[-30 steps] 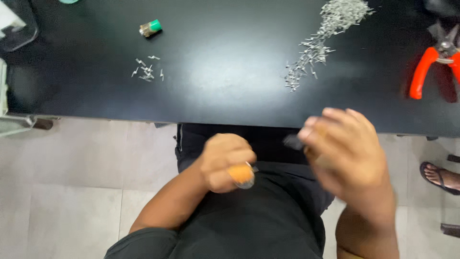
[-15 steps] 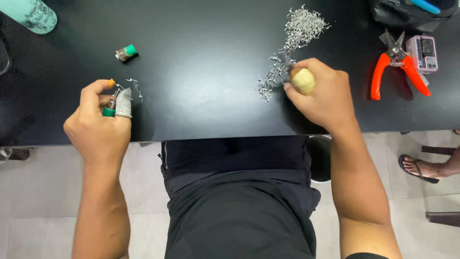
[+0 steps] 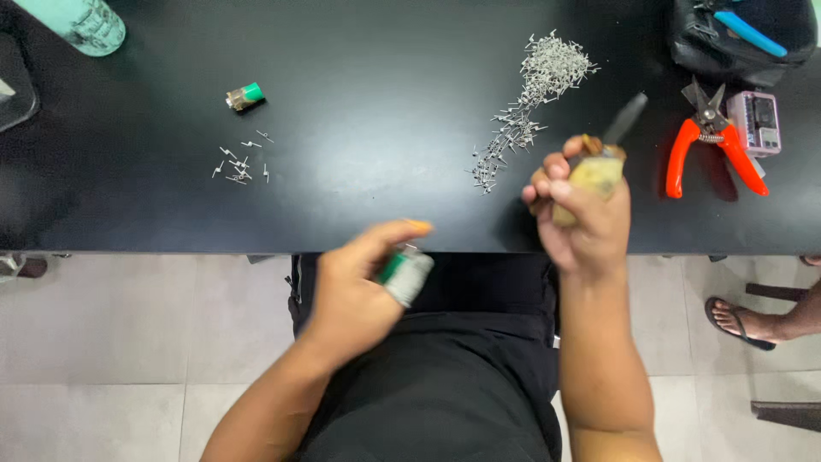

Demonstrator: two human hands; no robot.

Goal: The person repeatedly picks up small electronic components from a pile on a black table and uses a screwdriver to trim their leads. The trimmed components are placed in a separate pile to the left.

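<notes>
Matte black desk [image 3: 359, 103] spans the top of the view, pale grey tiled floor [image 3: 128, 342] with thin grout lines below it, even soft lighting, another person's sandalled foot [image 3: 742, 321] on the tiles at right.

Motion is blurring the left hand [image 3: 355, 287] and its small green-and-grey part [image 3: 404, 274]. The picture's top edge is cutting off the teal bottle [image 3: 81, 21].

Black shirt, black trousers, bare forearms
</notes>
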